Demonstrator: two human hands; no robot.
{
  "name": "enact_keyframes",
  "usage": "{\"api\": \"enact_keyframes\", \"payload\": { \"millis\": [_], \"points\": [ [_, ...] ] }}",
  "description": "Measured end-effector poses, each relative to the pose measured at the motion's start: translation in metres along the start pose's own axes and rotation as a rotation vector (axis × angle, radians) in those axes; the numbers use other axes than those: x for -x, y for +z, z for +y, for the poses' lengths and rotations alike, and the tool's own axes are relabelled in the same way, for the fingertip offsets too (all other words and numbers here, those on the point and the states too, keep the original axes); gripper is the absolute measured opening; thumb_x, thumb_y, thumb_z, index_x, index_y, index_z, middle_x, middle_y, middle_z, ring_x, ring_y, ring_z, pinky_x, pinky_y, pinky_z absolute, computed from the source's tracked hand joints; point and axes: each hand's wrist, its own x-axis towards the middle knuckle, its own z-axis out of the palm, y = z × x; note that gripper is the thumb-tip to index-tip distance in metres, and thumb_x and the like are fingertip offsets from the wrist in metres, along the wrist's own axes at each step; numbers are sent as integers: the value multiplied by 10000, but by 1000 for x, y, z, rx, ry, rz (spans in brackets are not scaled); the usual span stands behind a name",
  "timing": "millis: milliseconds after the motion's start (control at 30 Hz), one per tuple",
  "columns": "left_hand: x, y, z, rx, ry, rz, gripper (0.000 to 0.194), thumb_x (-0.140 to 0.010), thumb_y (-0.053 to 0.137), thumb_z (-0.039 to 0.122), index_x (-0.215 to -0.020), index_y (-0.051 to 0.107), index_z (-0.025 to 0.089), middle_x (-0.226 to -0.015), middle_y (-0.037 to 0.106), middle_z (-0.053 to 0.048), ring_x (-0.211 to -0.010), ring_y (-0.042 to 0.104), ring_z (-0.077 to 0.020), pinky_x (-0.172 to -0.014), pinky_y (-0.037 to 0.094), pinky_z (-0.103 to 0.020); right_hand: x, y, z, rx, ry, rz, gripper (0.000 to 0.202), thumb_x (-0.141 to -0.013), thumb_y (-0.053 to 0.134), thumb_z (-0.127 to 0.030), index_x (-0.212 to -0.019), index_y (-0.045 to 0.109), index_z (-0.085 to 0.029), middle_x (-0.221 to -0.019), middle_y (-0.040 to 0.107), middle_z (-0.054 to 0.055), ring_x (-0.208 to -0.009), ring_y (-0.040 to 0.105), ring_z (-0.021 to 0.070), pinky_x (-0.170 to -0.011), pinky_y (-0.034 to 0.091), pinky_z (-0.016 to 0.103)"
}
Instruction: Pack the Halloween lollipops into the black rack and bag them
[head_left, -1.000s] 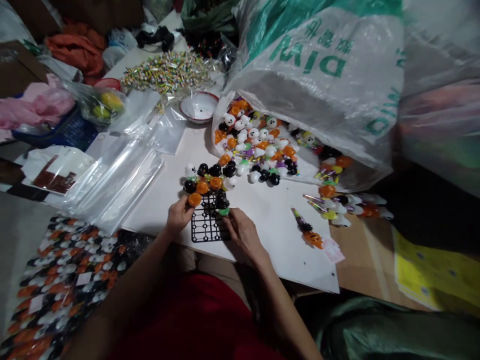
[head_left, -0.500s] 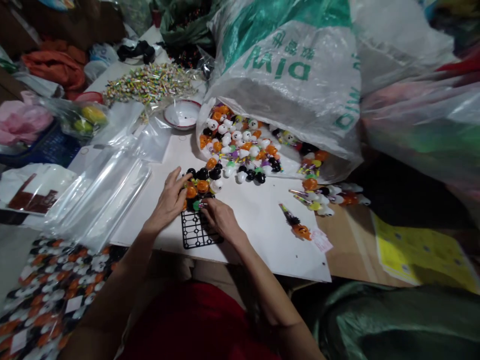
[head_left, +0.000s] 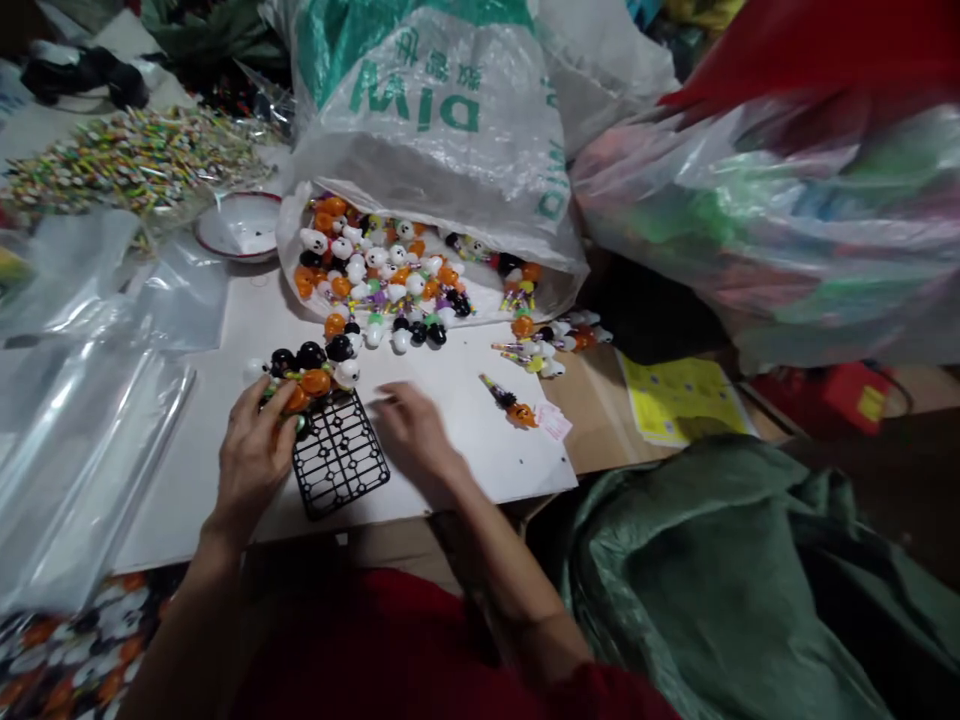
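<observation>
A black plastic grid (head_left: 343, 455) lies on the white board, with orange, black and white figure pieces (head_left: 310, 355) along its far end. My left hand (head_left: 257, 440) is curled over the grid's far left corner, its fingers on these pieces beside an orange one; a small green piece shows at its fingertips. To the right of the grid, my right hand (head_left: 412, 425) hovers blurred by motion, and whether it holds anything is hidden. Further right lies a single orange-headed piece (head_left: 519, 412) with a striped stick.
A white sack (head_left: 442, 170) spills many figures onto the board (head_left: 450, 470). Clear plastic bags (head_left: 90, 450) cover the left side. A bowl (head_left: 241, 225) and a heap of small sticks (head_left: 142, 160) stand behind. Green sacking (head_left: 720, 570) lies at the right front.
The view has swung to the right. My right hand has moved off the pieces to the right of the grid, uncovering more of it. My left hand stays at the pieces.
</observation>
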Motion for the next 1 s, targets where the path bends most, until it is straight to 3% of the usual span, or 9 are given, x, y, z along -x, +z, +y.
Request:
{"api": "enact_keyframes", "payload": {
  "millis": [67, 133, 233, 333, 400, 567, 667, 833, 1000],
  "points": [
    [-1, 3, 0, -17, 6, -6, 436, -929, 524, 233, -1362, 552, 272, -1411, 519, -114, -1322, 502, -303, -1136, 417, -506, 4, -47, 33, 346, 270, 148, 324, -925, 485, -173, -1212, 620, -103, -1197, 646, 178, -1084, 595, 261, -895, 469, 354],
    [-2, 5, 0, -45, 2, -5, 439, -926, 510, 204, -1360, 554, 248, -1414, 520, -125, -1314, 511, -298, -1126, 433, -496, 3, -72, 57, 657, 425, 149, 304, -925, 439, -158, -1073, 673, -34, -1138, 622, 263, -1071, 566, 341, -845, 444, 417],
    [-2, 6, -1, -110, 12, -1, 443, -916, 502, 167, -1351, 563, 219, -1409, 528, -139, -1302, 524, -300, -1106, 458, -489, 1, -56, 61, 802, 288, 49, 298, -929, 419, -163, -939, 699, -62, -1020, 631, 237, -1001, 554, 338, -808, 406, 413],
    [-2, 5, -2, -145, 43, -1, 465, -908, 499, 144, -1364, 550, 213, -1397, 540, -138, -1292, 534, -297, -1088, 482, -485, 13, -15, 40, 677, -44, -47, 230, -919, 472, -189, -913, 697, -144, -1020, 648, 153, -974, 551, 278, -812, 391, 371],
    [-1, 4, -2, -149, 48, -8, 484, -909, 490, 137, -1385, 528, 220, -1407, 534, -132, -1298, 531, -293, -1083, 490, -488, 23, 2, 30, 561, -131, -45, 222, -924, 473, -199, -928, 693, -171, -1065, 657, 119, -980, 559, 246, -819, 395, 345],
    [1, 5, -2, -164, 64, -22, 499, -909, 478, 121, -1399, 509, 208, -1427, 515, -148, -1313, 520, -306, -1070, 501, -495, 27, 0, 29, 385, 236, 109, 412, -896, 549, -309, -1285, 564, -173, -1034, 679, 118, -892, 609, 240, -748, 420, 328],
    [1, 4, -3, -160, 74, 4, 493, -908, 492, 126, -1395, 507, 198, -1405, 534, -150, -1297, 537, -295, -1069, 506, -473, 17, -2, 28, 181, 373, 163, 545, -853, 580, -320, -1367, 488, -161, -910, 680, 81, -766, 611, 217, -703, 434, 327],
    [0, 2, -5, -111, 85, 25, 484, -918, 499, 147, -1399, 494, 202, -1393, 549, -139, -1298, 541, -267, -1096, 487, -457, 7, 30, 2, -572, 189, 222, 476, -790, 654, -446, -1176, 593, -174, -773, 640, -1, -642, 572, 142, -637, 480, 277],
    [0, 2, -6, -102, 74, 26, 480, -942, 490, 183, -1421, 475, 208, -1391, 557, -144, -1299, 540, -271, -1093, 487, -473, -6, 80, -20, -656, 142, 30, 309, -707, 721, -463, -813, 651, -181, -799, 704, 47, -740, 646, 191, -738, 533, 327]
  ]
}}
